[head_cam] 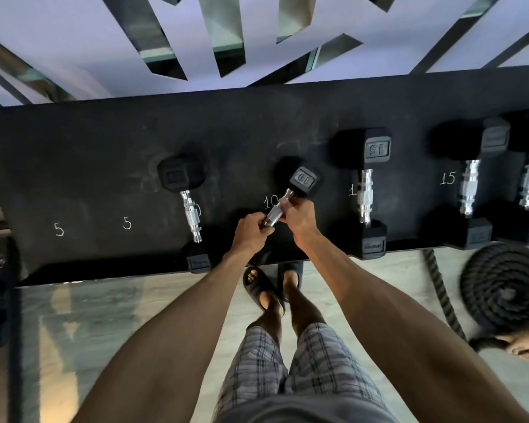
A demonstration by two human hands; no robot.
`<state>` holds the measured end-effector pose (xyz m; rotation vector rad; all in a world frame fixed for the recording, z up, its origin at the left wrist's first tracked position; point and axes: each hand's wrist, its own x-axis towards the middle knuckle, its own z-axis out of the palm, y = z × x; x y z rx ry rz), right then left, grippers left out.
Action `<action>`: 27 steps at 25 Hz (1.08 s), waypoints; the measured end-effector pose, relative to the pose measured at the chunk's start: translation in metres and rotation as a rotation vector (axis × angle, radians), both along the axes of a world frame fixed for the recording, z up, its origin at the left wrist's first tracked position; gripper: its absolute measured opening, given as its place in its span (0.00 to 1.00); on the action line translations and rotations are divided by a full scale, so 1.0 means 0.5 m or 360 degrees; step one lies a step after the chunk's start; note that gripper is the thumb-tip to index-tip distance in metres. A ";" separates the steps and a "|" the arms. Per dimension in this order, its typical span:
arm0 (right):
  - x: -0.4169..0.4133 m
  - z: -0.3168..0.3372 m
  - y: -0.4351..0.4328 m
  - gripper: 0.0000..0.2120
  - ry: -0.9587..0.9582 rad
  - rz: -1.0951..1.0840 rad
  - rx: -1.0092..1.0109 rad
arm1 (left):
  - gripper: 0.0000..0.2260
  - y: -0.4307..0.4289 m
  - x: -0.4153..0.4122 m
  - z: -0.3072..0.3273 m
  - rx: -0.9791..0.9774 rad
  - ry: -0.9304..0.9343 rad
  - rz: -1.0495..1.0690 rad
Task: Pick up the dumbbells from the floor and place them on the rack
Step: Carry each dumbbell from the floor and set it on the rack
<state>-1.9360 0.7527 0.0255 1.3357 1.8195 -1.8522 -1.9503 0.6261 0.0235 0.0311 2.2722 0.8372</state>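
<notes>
The person stands right up against the rack (89,163), a broad black shelf with weights chalked on it in white: 5, 5, 10 and 15. Both arms reach forward over its front edge. The left hand (251,230) and the right hand (298,215) are curled round the chrome handle of the held dumbbell (301,181), the left nearer the person, the right just beyond it, with a short piece of knurled grip showing between them.

The held dumbbell sits over the middle of the rack, beside the chalked 10, and is angled so that its far head, stamped 10, points away and to the right. Its near head is mostly hidden under the hands. I cannot tell whether either head touches the shelf.

To the left, the second 10 dumbbell (187,209) lies on the rack, its near head at the front edge. To the right, the 15 dumbbell (364,193) lies the same way, and further right two more dumbbells (468,186) lie side by side at the edge of view.

Below the shelf edge, the person's feet in dark slides (261,286) stand on the pale floor (171,303), under plaid shorts (306,361). A thick coiled rope (501,290) lies on the floor at the right.
</notes>
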 end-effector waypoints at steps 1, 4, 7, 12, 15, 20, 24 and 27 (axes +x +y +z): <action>-0.008 0.002 0.007 0.06 0.0007 0.0099 0.0062 | 0.06 0.006 0.003 0.005 0.0058 -0.0008 0.0050; -0.042 0.035 0.035 0.07 0.0066 0.0373 0.0199 | 0.04 0.037 0.006 0.017 0.0197 -0.0029 0.0271; -0.075 0.052 0.054 0.11 0.0143 0.0638 0.0328 | 0.05 0.066 0.004 0.015 0.0233 -0.0007 0.0416; -0.091 0.036 0.051 0.12 0.0085 0.0892 0.0449 | 0.06 0.067 0.012 -0.009 0.0275 -0.0061 0.0524; -0.079 0.032 0.050 0.11 0.0121 0.0941 0.0433 | 0.06 0.061 0.021 -0.013 0.0285 -0.0076 0.0541; -0.047 0.029 0.037 0.09 0.0086 0.0907 0.0425 | 0.08 0.059 0.039 -0.005 0.0161 -0.0153 0.0535; -0.024 0.057 0.026 0.12 0.0037 0.0852 0.0632 | 0.13 0.042 0.039 0.042 0.0151 -0.0186 0.0466; 0.010 0.095 -0.004 0.12 0.0038 0.0801 0.0873 | 0.10 -0.014 0.023 0.074 0.0069 -0.0079 0.0491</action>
